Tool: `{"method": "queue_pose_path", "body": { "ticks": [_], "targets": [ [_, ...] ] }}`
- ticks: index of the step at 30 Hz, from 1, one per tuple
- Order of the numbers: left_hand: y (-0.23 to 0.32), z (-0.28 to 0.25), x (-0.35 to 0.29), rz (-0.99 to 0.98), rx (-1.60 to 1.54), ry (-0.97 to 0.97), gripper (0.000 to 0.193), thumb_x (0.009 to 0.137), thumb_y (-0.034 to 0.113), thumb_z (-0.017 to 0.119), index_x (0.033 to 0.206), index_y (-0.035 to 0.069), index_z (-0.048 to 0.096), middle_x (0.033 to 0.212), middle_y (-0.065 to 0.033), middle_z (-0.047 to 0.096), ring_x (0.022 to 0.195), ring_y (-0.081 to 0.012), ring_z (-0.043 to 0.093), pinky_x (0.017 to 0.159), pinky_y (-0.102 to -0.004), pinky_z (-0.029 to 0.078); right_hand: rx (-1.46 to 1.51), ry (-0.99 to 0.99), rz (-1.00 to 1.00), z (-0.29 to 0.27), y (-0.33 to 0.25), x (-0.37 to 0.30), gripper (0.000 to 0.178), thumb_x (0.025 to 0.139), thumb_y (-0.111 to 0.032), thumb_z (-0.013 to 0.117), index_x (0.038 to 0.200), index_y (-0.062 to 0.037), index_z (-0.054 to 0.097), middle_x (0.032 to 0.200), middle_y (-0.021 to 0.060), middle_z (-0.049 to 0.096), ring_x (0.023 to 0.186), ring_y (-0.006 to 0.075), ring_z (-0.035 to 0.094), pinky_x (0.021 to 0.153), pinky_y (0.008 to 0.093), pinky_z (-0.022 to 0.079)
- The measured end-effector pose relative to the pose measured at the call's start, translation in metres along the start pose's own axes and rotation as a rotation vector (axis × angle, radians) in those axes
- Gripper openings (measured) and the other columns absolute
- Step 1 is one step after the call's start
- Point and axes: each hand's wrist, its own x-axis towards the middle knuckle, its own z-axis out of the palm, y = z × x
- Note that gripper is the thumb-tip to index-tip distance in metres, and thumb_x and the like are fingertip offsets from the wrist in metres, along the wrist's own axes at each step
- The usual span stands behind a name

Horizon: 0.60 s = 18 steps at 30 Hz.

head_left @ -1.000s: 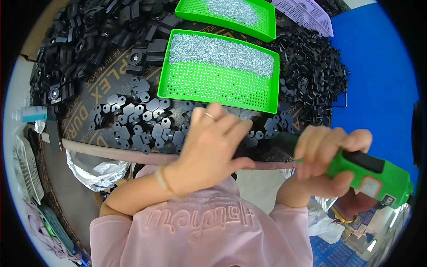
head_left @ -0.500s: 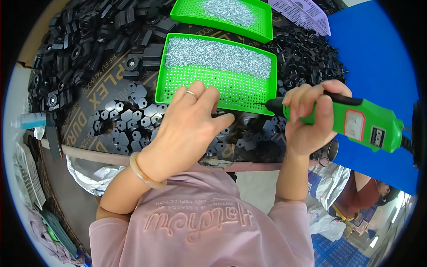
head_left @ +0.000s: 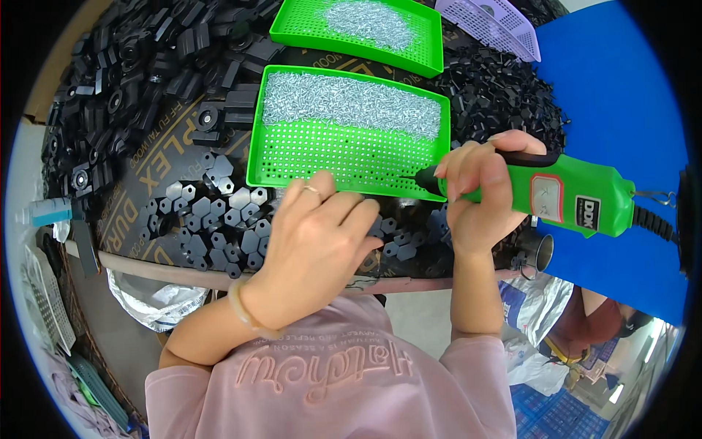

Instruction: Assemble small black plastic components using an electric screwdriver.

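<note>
I've got the right hand (head_left: 477, 192), fingers wrapped round the green screwdriver (head_left: 574, 194), bit over the near tray's (head_left: 314, 150) right front corner. Left hand (head_left: 311, 238) covers some black plates (head_left: 250, 241); its grip's hidden, can't tell. Far tray (head_left: 314, 38): cut off up top.

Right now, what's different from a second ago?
The right hand moved the green electric screwdriver up the picture and left, bringing its tip over the nearer green tray. The left hand shifted slightly left. The right hand still grips the screwdriver, and the silver screws stay heaped in that tray.
</note>
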Motion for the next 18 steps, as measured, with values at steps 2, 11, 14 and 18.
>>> {"method": "queue_pose_path", "body": {
  "ticks": [2, 11, 14, 18],
  "targets": [
    [-0.001, -0.008, -0.003, -0.025, -0.019, -0.022, 0.041, 0.061, 0.019, 0.08, 0.098, 0.006, 0.068, 0.09, -0.003, 0.067, 0.079, -0.0229, 0.052, 0.075, -0.0359, 0.039, 0.062, -0.022, -0.025, -0.001, 0.003, -0.002, 0.023, 0.089, -0.001, 0.056, 0.107, 0.0012, 0.042, 0.062, 0.0073, 0.052, 0.046, 0.0125, 0.05, 0.051, 0.0304, 0.05],
    [0.01, 0.01, -0.007, -0.076, 0.024, -0.018, 0.044, 0.061, 0.019, 0.078, 0.101, 0.003, 0.066, 0.087, -0.0052, 0.067, 0.08, -0.023, 0.051, 0.074, -0.0377, 0.035, -0.059, 0.017, 0.02, 0.006, 0.0, -0.004, 0.024, 0.09, -0.011, 0.057, 0.105, -0.0034, 0.041, 0.058, 0.004, 0.044, 0.045, 0.0143, 0.042, 0.049, 0.0329, 0.043],
    [0.015, 0.014, -0.005, -0.1, 0.06, -0.013, 0.042, 0.062, 0.017, 0.076, 0.101, 0.003, 0.066, 0.086, -0.0054, 0.067, 0.081, -0.023, 0.051, 0.074, -0.0374, 0.035, -0.014, -0.001, 0.001, 0.004, -0.001, -0.003, 0.024, 0.089, -0.005, 0.058, 0.105, -0.0012, 0.041, 0.06, 0.0054, 0.048, 0.046, 0.0135, 0.046, 0.05, 0.0316, 0.047],
    [0.014, 0.019, -0.007, -0.131, 0.075, 0.002, 0.042, 0.063, 0.018, 0.075, 0.102, 0.003, 0.067, 0.086, -0.0052, 0.067, 0.081, -0.0231, 0.052, 0.074, -0.0378, 0.035, 0.002, 0.02, -0.015, 0.006, -0.017, -0.002, 0.027, 0.09, -0.009, 0.06, 0.106, -0.0007, 0.04, 0.058, 0.0047, 0.05, 0.047, 0.0133, 0.05, 0.05, 0.0306, 0.049]
  ]
}}
